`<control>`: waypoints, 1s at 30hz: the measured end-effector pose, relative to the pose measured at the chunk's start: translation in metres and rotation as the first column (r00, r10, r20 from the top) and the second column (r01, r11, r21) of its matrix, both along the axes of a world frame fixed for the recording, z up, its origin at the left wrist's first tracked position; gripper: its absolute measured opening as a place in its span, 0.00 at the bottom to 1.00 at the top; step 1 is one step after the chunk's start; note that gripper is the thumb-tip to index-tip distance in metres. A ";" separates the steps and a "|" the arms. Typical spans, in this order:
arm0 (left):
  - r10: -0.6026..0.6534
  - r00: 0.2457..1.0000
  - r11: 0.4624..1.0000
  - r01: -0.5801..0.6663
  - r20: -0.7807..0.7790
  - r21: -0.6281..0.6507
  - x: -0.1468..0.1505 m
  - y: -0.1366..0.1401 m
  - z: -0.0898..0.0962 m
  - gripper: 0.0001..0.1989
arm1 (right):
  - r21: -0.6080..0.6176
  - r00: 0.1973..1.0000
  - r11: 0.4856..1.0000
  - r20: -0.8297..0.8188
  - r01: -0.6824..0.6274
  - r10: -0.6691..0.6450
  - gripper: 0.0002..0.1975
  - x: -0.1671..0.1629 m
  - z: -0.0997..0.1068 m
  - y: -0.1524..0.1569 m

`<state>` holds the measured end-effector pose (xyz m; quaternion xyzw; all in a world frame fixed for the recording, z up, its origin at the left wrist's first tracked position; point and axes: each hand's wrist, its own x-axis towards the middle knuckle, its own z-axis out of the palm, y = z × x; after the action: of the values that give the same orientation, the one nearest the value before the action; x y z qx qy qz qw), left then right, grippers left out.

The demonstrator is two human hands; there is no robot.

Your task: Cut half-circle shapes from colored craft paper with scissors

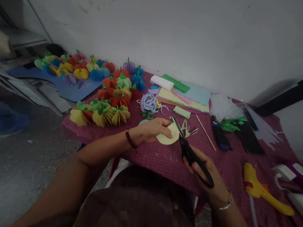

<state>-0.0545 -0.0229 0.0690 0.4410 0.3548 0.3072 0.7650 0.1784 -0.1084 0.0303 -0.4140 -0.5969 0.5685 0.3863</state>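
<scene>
Near the front of the table, my left hand [153, 131] pinches a pale yellow paper disc [168, 138] between thumb and fingers. My right hand [203, 166] is closed around the handles of black scissors [190, 155]. Their blades are apart and reach to the right edge of the disc. Thin pale green paper offcuts [189, 129] lie just beyond the blades. Lilac paper curls [149, 103] are heaped behind my left hand. A small light green paper piece [181, 112] lies past the scissor tips.
Several folded-paper pumpkins [102, 115] fill the table's left side and a blue board [78, 89]. Coloured sheets [197, 93] and a white roll [162, 82] lie by the wall. A stick [206, 132], green paper leaves [230, 123] and a yellow glue gun [263, 191] are at right.
</scene>
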 end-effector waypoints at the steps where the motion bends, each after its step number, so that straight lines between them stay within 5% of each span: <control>1: -0.010 1.000 1.000 0.010 0.002 -0.003 -0.001 0.001 0.000 0.10 | 0.000 1.000 1.000 0.004 -0.002 0.002 0.35 0.001 0.000 0.000; 30: -0.219 0.975 0.976 0.218 -0.028 -0.026 -0.006 0.004 0.001 0.09 | 0.065 0.967 0.997 0.253 -0.041 0.023 0.30 0.023 0.016 0.000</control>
<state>-0.0605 -0.0187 0.0697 0.4733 0.3194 0.2105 0.7935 0.2011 -0.1081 0.0461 -0.4597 -0.6671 0.4963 0.3121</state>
